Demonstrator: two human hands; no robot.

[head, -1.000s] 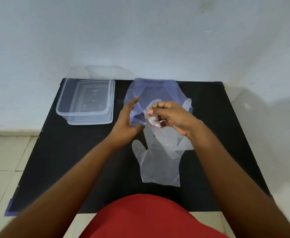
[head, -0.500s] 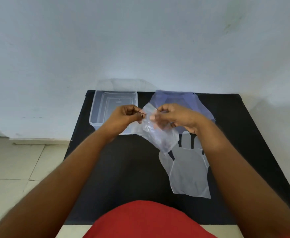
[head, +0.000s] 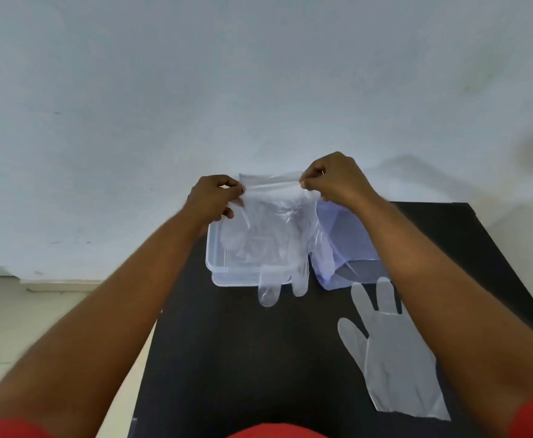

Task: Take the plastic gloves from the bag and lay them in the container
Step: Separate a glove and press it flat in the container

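Observation:
A clear plastic glove (head: 278,235) hangs stretched by its cuff between my two hands, over the clear rectangular container (head: 224,273) at the table's far left. My left hand (head: 216,197) pinches the cuff's left corner and my right hand (head: 331,180) pinches the right one. The glove's fingers dangle past the container's near rim. A second clear glove (head: 394,355) lies flat on the black table, to the right and partly under my right forearm. The bluish plastic bag (head: 350,245) lies just right of the container, behind my right arm.
The black table (head: 243,358) stands against a pale wall (head: 195,90). Tiled floor (head: 22,327) shows to the left beyond the table's edge. My red shirt fills the bottom of the view.
Both hands have carried the held glove left and away, from above the table's middle to over the container, and pulled its cuff wide. The flat glove has stayed on the table.

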